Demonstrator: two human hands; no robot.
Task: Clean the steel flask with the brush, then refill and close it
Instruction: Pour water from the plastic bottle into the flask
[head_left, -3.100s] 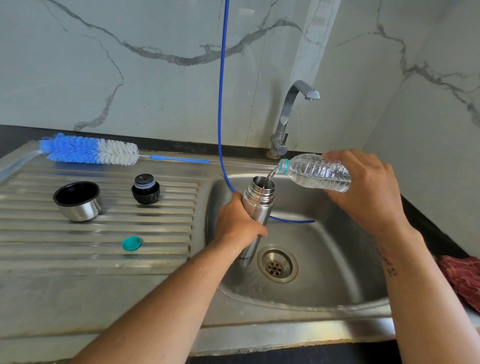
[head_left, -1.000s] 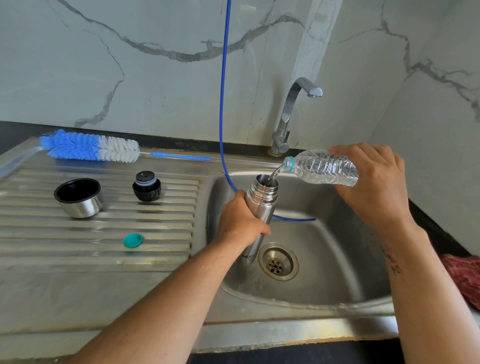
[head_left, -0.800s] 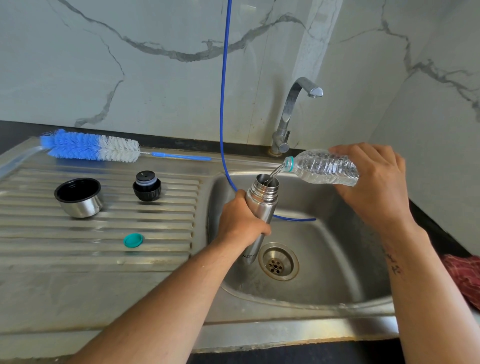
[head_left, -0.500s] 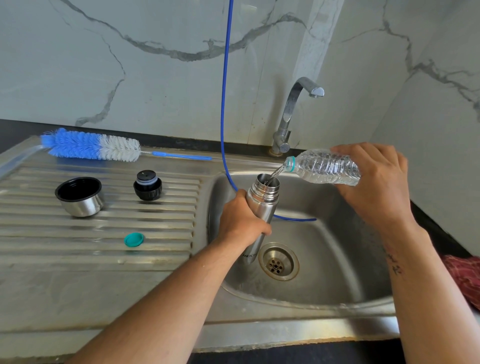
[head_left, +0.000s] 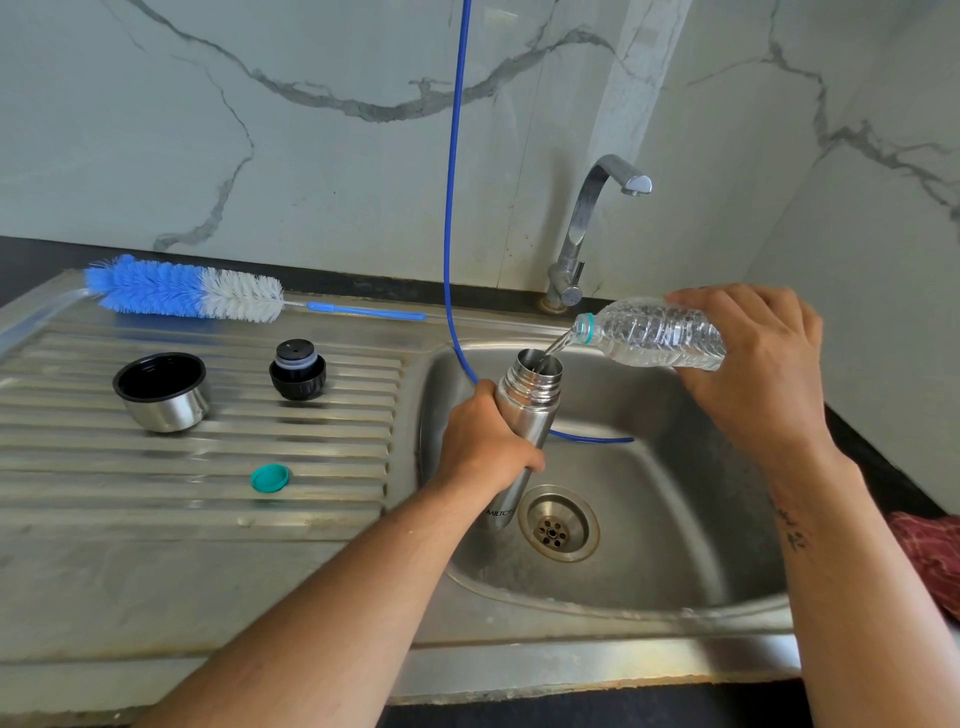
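My left hand (head_left: 485, 444) grips the steel flask (head_left: 530, 397) around its middle, holding it tilted over the sink basin (head_left: 649, 519), mouth uncovered. My right hand (head_left: 753, 364) holds a clear plastic water bottle (head_left: 654, 335) nearly on its side. A thin stream of water runs from its neck into the flask's mouth. On the ribbed drainboard (head_left: 104, 467) lie the blue and white bottle brush (head_left: 192, 291), the flask's steel cup lid (head_left: 162, 391), its black stopper (head_left: 297, 370) and the bottle's small teal cap (head_left: 270, 478).
A steel tap (head_left: 592, 228) stands behind the basin. A thin blue hose (head_left: 452, 208) hangs down the marble wall and loops into the basin. The drain (head_left: 558, 524) sits just right of the flask's base. A red cloth (head_left: 930, 556) lies at the right edge.
Water keeps pouring from the bottle into the flask. The bottle's neck has risen slightly. Both hands hold nearly the same places.
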